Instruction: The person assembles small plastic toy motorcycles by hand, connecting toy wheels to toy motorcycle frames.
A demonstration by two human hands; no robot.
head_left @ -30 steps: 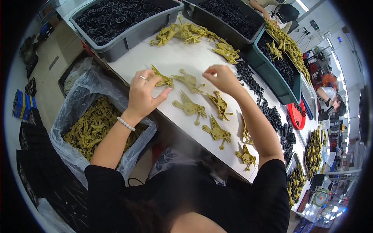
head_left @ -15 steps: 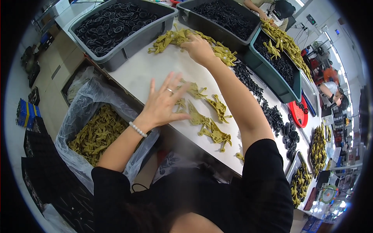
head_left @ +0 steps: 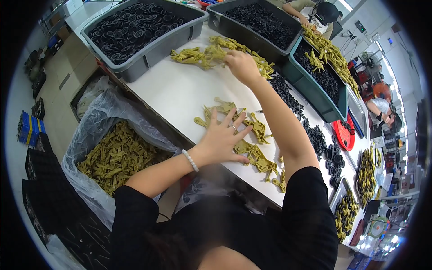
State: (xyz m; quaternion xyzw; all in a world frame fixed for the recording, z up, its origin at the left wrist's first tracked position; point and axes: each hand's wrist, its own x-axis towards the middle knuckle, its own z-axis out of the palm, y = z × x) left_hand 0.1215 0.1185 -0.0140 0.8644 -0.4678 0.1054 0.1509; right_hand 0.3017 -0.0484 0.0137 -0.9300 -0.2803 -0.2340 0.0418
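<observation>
1. The white table (head_left: 164,92) lies beneath both sets of fingers, running off to their right.
2. A clear plastic bag (head_left: 108,108), filled with a heap of olive-yellow moldings (head_left: 119,155), stands beside the table, left of the left fingers.
3. A gray bin (head_left: 155,58) of black rings is left of the right fingers and beyond the left ones.
4. A dark gray bin (head_left: 245,37) of small black parts sits just beyond the right fingers.
5. A green bin (head_left: 310,92), also holding black parts, is right of the right fingers.
6. The left hand (head_left: 223,138) has its fingers spread wide, palm down over several bracket-shaped plastic parts (head_left: 257,157), which show around and between the fingers; it grasps none of them.
7. The right hand (head_left: 244,67) reaches farther out, its fingers bent with the tips close together at a blurred yellow part (head_left: 213,55); I cannot tell whether they grip it.
8. A row of yellow pieces (head_left: 231,43) lies just beyond the right fingers.
9. A red tray (head_left: 344,135) is well right of the left fingers.
10. A pale beaded bracelet (head_left: 190,160) circles the wrist behind the left fingers.
11. A slim ring (head_left: 233,128) encircles one left finger.
</observation>
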